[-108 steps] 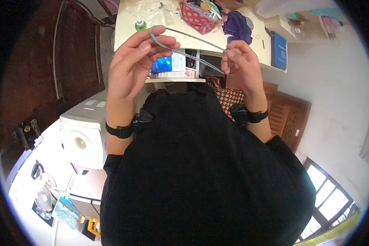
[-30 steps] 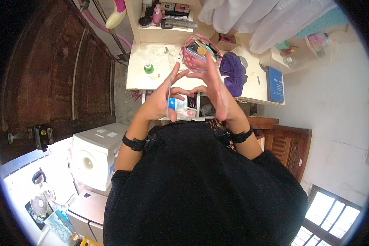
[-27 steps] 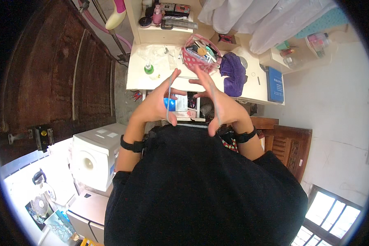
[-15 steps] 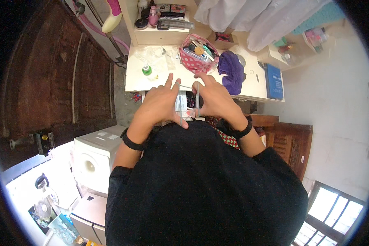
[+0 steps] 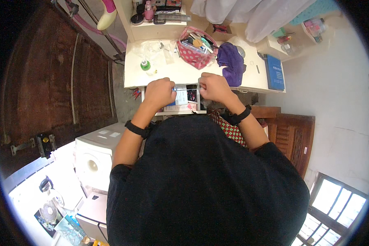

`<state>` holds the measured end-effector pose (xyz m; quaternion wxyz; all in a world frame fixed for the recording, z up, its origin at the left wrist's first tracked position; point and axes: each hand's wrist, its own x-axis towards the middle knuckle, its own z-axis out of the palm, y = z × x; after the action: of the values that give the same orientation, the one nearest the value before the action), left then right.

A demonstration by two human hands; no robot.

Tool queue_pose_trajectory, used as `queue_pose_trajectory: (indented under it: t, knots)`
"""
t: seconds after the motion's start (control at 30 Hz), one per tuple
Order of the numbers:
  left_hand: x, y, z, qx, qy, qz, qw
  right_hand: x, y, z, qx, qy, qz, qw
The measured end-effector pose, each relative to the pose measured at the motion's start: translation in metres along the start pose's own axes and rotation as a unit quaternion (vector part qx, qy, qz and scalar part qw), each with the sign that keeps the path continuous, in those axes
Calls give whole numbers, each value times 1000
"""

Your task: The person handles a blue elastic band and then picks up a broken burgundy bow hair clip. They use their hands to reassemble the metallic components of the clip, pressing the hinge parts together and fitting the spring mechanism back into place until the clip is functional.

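Note:
A thin pale loop of cord runs taut between my two fists, roughly level, above an open drawer. My left hand is closed round one end of it, and my right hand is closed round the other. A short gap separates the hands. Curled fingers hide how the cord is wound inside each fist. Below it, the drawer holds a blue and white booklet and some dark items. Both wrists wear black bands.
On the cream desk stand a green-based bottle, a pink polka-dot pouch full of small items, a purple cloth and a blue book. A white appliance stands at the left.
My spread fingers, with the cord looped round them, have curled into fists. The cord has gone from a wide, open loop to a narrow line between the hands.

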<state>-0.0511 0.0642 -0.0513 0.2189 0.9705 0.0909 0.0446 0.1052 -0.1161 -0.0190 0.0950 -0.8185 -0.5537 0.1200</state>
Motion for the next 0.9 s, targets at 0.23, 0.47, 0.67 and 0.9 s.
queue_pose_trajectory:
  t: [0.23,0.47,0.67,0.9]
  knots:
    - [-7,-12,14,-16,-24,1,1000,2,15,25,12,14,-27,999]
    - [-20,-33,44,-33,-61,-10,998,1,34,63,18,-12,-76,997]
    - [-24,-42,61,-58,-54,18,997,-3,42,77,31,-24,-76,996]
    - [-23,-48,84,-110,-97,-48,988,2,31,77,72,-85,4,994]
